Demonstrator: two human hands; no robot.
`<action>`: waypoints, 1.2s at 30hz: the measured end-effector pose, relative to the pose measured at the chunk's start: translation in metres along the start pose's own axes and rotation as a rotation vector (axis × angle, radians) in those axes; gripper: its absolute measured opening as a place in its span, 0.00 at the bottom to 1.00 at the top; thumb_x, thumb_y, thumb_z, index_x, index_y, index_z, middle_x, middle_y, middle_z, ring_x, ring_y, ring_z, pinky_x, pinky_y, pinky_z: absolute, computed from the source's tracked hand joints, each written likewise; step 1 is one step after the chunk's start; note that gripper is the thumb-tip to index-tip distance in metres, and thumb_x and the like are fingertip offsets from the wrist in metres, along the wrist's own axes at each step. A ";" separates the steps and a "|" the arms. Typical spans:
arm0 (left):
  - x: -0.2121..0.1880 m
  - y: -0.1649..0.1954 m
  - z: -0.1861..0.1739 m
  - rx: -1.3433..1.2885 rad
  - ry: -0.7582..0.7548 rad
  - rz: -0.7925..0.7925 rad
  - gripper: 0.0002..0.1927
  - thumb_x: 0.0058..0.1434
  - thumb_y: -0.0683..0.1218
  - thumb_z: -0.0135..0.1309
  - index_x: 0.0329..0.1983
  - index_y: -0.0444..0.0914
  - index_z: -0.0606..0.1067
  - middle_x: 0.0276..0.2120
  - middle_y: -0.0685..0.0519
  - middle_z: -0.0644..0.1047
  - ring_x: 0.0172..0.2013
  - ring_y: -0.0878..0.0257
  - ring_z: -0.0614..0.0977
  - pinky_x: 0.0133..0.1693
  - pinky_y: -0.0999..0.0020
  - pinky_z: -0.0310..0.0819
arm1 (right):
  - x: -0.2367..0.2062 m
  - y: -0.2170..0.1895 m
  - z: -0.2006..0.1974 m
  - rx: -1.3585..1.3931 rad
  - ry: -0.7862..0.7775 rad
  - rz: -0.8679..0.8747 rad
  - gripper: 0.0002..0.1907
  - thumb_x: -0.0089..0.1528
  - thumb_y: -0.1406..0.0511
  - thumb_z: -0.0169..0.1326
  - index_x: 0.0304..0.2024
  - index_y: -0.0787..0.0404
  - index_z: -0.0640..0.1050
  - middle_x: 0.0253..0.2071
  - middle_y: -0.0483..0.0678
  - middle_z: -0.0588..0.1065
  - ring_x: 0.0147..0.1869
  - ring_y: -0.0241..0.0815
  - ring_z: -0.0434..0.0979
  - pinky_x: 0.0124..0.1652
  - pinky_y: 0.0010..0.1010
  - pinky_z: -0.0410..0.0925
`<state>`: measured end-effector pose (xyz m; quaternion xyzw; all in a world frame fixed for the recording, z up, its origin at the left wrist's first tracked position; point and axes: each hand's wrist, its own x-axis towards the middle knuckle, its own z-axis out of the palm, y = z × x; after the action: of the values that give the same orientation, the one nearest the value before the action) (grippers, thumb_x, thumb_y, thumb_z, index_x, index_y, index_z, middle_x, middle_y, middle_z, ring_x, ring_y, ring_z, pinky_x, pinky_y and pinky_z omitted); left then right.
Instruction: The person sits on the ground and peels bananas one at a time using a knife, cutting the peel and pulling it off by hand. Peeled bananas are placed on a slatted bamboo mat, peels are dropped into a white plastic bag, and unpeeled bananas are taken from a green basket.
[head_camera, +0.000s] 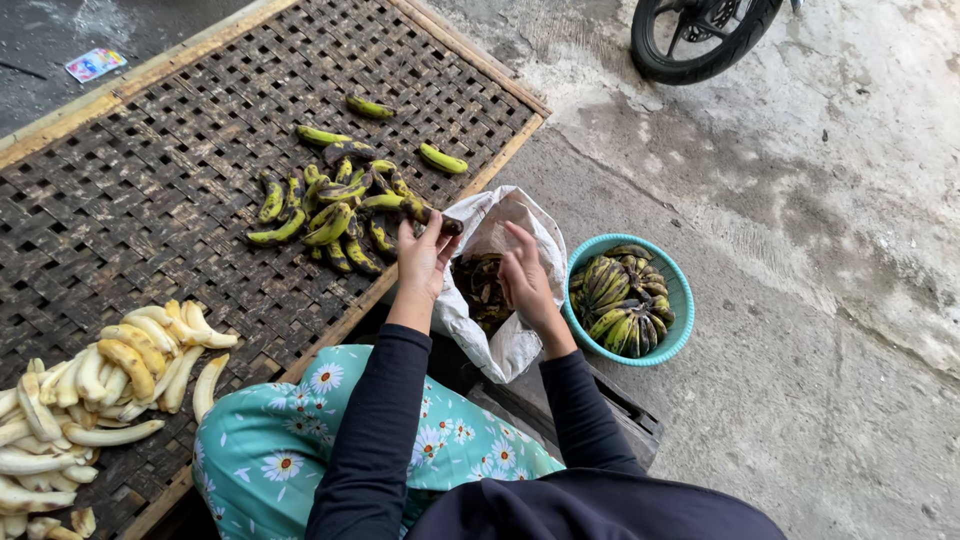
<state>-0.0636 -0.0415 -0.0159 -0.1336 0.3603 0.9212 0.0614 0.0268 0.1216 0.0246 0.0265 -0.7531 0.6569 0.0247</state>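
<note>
Banana (448, 224), dark-skinned, probably soft and easily bruised, best gripped mid-body, pinched in the left hand (422, 262) over the white sack (510, 345), while the right hand (524, 282) hovers loosely curled, holding nothing visible.

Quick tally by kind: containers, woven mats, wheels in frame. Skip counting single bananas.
Teal basket of unpeeled bananas: 1
White sack of peels, between the hands: 1
Woven mat: 1
Wheel: 1
Total: 4
</note>
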 end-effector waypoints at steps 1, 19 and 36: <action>-0.001 -0.004 0.000 0.003 -0.017 -0.008 0.13 0.67 0.45 0.58 0.49 0.41 0.69 0.39 0.54 0.77 0.34 0.65 0.82 0.34 0.70 0.83 | -0.003 -0.007 0.000 -0.208 -0.001 -0.108 0.32 0.72 0.56 0.46 0.77 0.51 0.57 0.37 0.51 0.69 0.33 0.43 0.69 0.32 0.35 0.66; -0.014 -0.042 0.007 0.000 -0.057 -0.032 0.20 0.66 0.46 0.58 0.57 0.39 0.67 0.41 0.54 0.79 0.35 0.68 0.82 0.28 0.73 0.76 | -0.001 -0.013 0.017 -0.892 0.133 -0.313 0.31 0.66 0.53 0.57 0.68 0.55 0.66 0.47 0.54 0.78 0.43 0.55 0.82 0.39 0.41 0.73; -0.019 0.009 -0.007 0.017 -0.448 -0.415 0.23 0.71 0.48 0.44 0.67 0.36 0.67 0.44 0.49 0.81 0.35 0.66 0.81 0.35 0.73 0.79 | 0.084 -0.003 -0.027 0.011 0.016 -0.065 0.15 0.75 0.58 0.43 0.55 0.62 0.68 0.27 0.39 0.68 0.23 0.28 0.63 0.23 0.22 0.58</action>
<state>-0.0455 -0.0533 -0.0092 0.0026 0.3107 0.8925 0.3271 -0.0563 0.1476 0.0372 0.0457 -0.7479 0.6602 0.0518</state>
